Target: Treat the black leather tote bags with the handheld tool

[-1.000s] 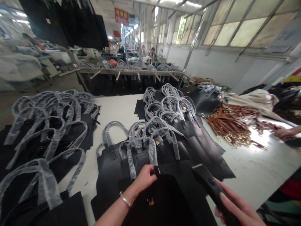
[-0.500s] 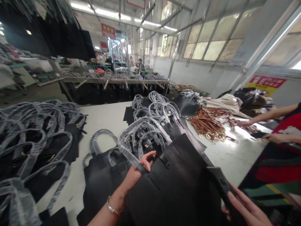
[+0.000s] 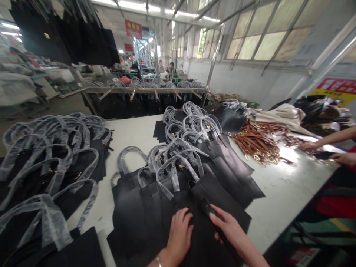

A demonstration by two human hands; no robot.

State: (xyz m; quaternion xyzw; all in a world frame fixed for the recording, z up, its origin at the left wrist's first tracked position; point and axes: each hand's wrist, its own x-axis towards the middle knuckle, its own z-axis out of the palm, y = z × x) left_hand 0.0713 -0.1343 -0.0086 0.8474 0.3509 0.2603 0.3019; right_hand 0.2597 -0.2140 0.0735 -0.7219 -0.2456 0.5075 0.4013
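Observation:
Black leather bag panels with plastic-wrapped handles lie overlapping in front of me. My left hand rests on the nearest black leather, its fingers bent and nothing visible in them. Close beside it, my right hand grips a black leather strap between thumb and fingers. The strap slants across the top panel, and its lower part runs out of view beneath my right hand. What lies under my left fingers is hidden.
More black bag pieces with wrapped handles are piled at left. Brown straps with gold clasps lie at right, near a co-worker's hands. A metal rack stands behind the white table; black bags hang at upper left.
My left hand has come off the wrapped handle and down onto the leather. My right hand has moved left with the black strap, and the raised panel now lies lower.

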